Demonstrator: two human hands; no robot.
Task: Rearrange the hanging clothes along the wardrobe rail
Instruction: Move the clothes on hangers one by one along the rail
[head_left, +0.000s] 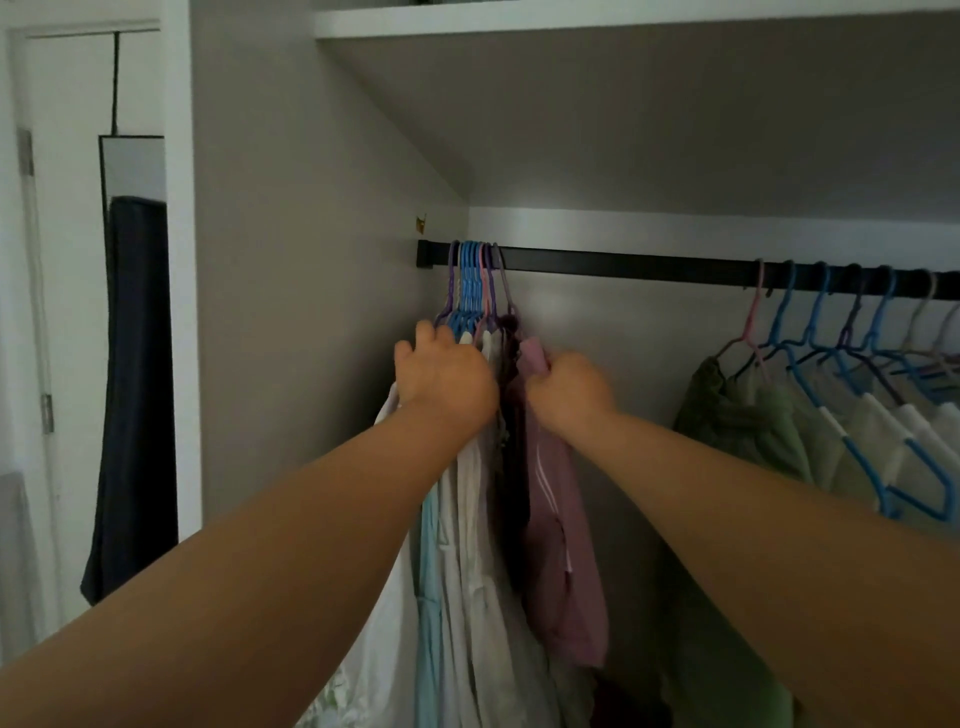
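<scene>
Grey walls (311, 208) closed in the wardrobe, with a white shelf (623, 21) across the top. Below it a black rail (623, 262) ran from a bracket on the left wall out past the right edge of view. The clothes hung from it in two bunches, well apart, with a bare stretch of rail between them.

The left bunch (467, 545) was packed tight against the wall end: pale blue, white and cream garments, a dark one, and a mauve top (556, 519) on the outside, all on blue and purple hangers (470, 283) pressed together. The right bunch (810, 431) held green and pale pieces on pink, blue and grey hangers, spaced more loosely and tilted.

Both arms reached up to the left bunch. The left hand (444, 376) was on the near side of the hanger shoulders, fingers curled over them. The right hand (569, 387) was blurred; its fingers looked clamped on the upper edge of the mauve top, at the bunch's right side.

Beyond the wardrobe's left side stood a door (67, 234) with a mirror (132, 166) hung on it and a dark cloth (135, 389) draped there.
</scene>
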